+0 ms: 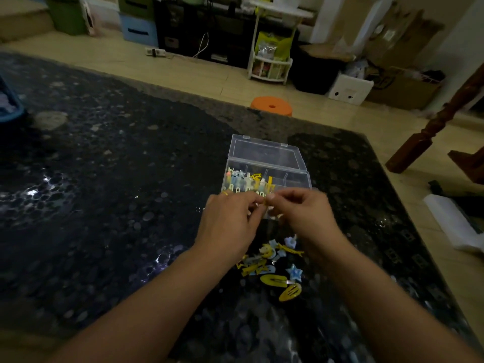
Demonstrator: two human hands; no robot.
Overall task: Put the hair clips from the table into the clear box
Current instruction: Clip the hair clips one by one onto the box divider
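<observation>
Two bare forearms reach in from the bottom edge, cut off below the elbows. Between them, on the dark speckled table (104, 179), lies a loose pile of hair clips (272, 260): two yellow oval snap clips nearest, a pale blue star clip just beside them, then a tangle of yellow and blue pieces whose separate shapes are hard to tell apart. The left forearm covers the pile's left edge.

Beyond the pile the two hands meet, raised over the near edge of the clear box (267, 174). The left hand (230, 221) has its fingers curled inward, thumb and forefinger pinched together; a gold ring shows on one finger. The right hand (301, 208) is curled the same way, fingertips pointing at the left. Both pinch a small yellow clip (265, 202) between them, mostly hidden by the fingertips, so its form cannot be made out.

The hands hide the box's front wall. Its left compartments hold clips standing in rows, yellow, white and pale blue; the right compartments are hard to see through the plastic. Its lid lies open, flat on the far side.

Farther off, an orange stool (271, 106) shows past the table edge, with a white rack (269, 64) and cardboard boxes (398, 85) in the dim, blurred background.
</observation>
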